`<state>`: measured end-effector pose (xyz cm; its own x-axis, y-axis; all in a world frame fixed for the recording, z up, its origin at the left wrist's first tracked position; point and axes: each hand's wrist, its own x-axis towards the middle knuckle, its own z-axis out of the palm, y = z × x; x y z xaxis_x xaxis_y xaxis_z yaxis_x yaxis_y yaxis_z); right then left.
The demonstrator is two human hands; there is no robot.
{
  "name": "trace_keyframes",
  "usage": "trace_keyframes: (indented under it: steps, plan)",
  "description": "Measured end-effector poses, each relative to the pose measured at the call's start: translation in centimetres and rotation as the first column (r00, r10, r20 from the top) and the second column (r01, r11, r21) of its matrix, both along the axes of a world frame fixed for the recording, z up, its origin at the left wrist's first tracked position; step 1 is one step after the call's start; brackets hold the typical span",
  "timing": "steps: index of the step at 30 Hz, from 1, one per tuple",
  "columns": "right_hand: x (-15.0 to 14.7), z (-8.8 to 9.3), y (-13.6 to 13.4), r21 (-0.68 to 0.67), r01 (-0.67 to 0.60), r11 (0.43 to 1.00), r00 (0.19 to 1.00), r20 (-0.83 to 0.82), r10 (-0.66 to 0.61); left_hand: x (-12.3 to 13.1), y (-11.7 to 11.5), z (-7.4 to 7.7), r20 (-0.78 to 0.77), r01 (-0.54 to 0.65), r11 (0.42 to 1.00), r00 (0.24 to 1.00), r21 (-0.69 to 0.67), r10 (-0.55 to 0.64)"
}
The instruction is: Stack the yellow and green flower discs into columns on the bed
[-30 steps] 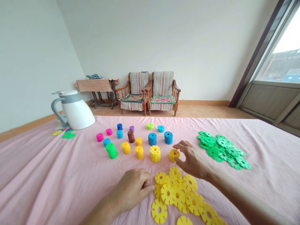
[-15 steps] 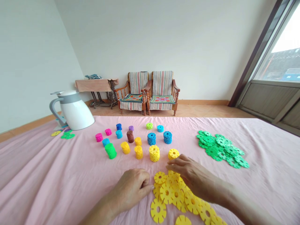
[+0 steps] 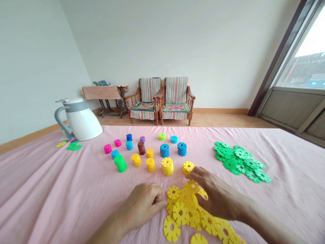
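My left hand (image 3: 146, 200) rests curled on the cloth, its thumb tip at the edge of a loose pile of yellow notched plastic discs (image 3: 180, 212). Nothing shows in its fingers, though the palm side is hidden. Above the right part of that pile is my right hand (image 3: 214, 193), thumb and fingers apart, hiding some discs. Its fingertips are close to a short stack of yellow discs (image 3: 188, 166); whether they touch cannot be made out. Just left stands a taller yellow stack (image 3: 167, 166).
Small stacks in several colours stand further back, including a green stack (image 3: 120, 163) and a blue stack (image 3: 164, 150). Loose green discs (image 3: 241, 159) lie to the right. A white jug (image 3: 85, 122) stands at the back left of the pink cloth (image 3: 63, 189).
My right hand has shifted slightly right and its thumb has spread from the fingers, uncovering more yellow discs. My left hand stays in place.
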<state>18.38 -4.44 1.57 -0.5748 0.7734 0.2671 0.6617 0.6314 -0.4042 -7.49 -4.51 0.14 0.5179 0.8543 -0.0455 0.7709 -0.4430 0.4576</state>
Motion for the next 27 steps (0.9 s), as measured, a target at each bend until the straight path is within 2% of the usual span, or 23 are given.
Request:
trace_keyframes:
  steps: [4, 6, 9, 19, 23, 27]
  plan:
    - [-0.2, 0.2, 1.8, 0.079, 0.143, 0.987, 0.983, -0.125, -0.132, -0.1, 0.1, -0.2, -0.004, 0.012, 1.0, 1.0, 0.008, -0.012]
    - [-0.4, 0.3, 2.8, 0.099, 0.214, 0.972, 0.97, -0.137, -0.2, -0.1, 0.1, -0.1, -0.003, 0.016, 1.0, 1.0, 0.01, -0.016]
    - [-0.6, 0.4, 3.9, 0.11, 0.254, 0.961, 0.964, -0.108, -0.243, -0.1, 0.0, 0.1, 0.0, 0.017, 1.0, 1.0, 0.014, -0.017]
    - [-0.7, -0.2, 4.5, 0.084, 0.234, 0.969, 0.972, -0.033, -0.232, -0.2, 0.0, -0.2, 0.009, 0.028, 0.999, 1.0, 0.03, -0.028]
    - [-0.3, 0.2, 3.6, 0.094, 0.237, 0.967, 0.969, -0.093, -0.228, -0.1, 0.0, 0.0, 0.008, 0.019, 1.0, 1.0, 0.02, -0.019]
    - [-0.3, -0.2, 1.8, 0.028, 0.154, 0.988, 0.977, -0.157, -0.148, 0.1, 0.0, 0.4, 0.0, 0.017, 1.0, 1.0, 0.002, -0.017]
